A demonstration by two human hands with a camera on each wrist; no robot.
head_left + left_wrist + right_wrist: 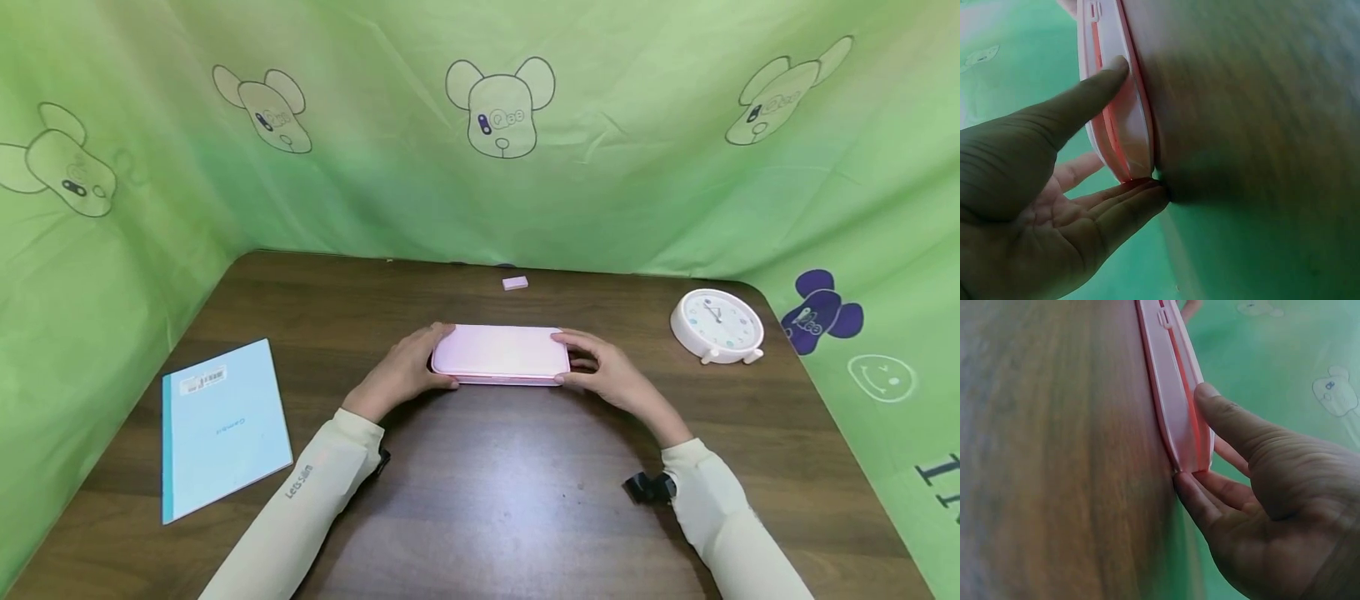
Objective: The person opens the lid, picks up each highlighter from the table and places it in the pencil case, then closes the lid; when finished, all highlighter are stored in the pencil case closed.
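A pink pencil case (501, 352) with rounded corners lies flat on the table, its lid closed. My left hand (406, 367) grips its left end, with the thumb on the front side and the other fingers round the end and back. At the opposite end my right hand (603, 372) holds the case the same way. In the left wrist view the left thumb (1094, 90) presses the case's side (1124, 94), where a red seam runs along it. The right wrist view shows the right thumb (1229, 412) at the seam and fingertips low at the case's end.
A pink eraser-like block (515, 283) lies behind the case near the back edge. To the right stands a white round clock (717, 326), tilted back. A light blue notebook (225, 429) rests at the left. Green printed curtains (390, 183) enclose the brown table (510, 500).
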